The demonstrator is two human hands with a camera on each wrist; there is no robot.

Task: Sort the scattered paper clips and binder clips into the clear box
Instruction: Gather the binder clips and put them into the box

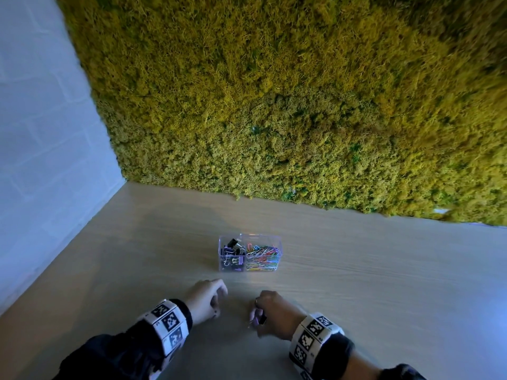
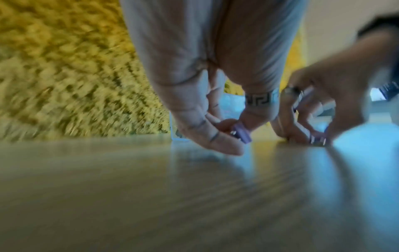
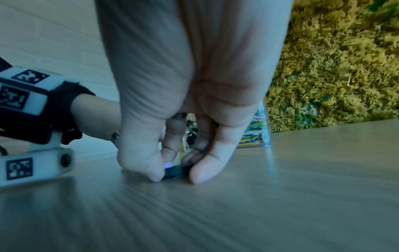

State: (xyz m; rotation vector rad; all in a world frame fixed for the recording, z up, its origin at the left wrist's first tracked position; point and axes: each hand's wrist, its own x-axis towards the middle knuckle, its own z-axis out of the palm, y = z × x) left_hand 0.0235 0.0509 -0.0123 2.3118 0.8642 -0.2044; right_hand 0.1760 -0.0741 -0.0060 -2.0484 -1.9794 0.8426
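Note:
The clear box (image 1: 249, 252) stands mid-table with two compartments: black and purple binder clips on the left, coloured paper clips on the right. My left hand (image 1: 212, 304) hovers low in front of it, thumb against curled fingertips. It pinches what looks like a small purple binder clip (image 2: 240, 133) with a metal glint. Just to the right, my right hand (image 1: 260, 315) presses down on the table. Its thumb and fingers pinch a black binder clip (image 3: 177, 171), and a purple piece (image 1: 255, 318) shows beside it. The box (image 3: 255, 134) is behind the fingers.
The wooden table (image 1: 356, 270) stretches bare to the right of the box. A yellow-green moss wall (image 1: 274, 105) rises along its far edge and a white brick wall (image 1: 41, 133) closes the left side. Tagged bands sit on both wrists.

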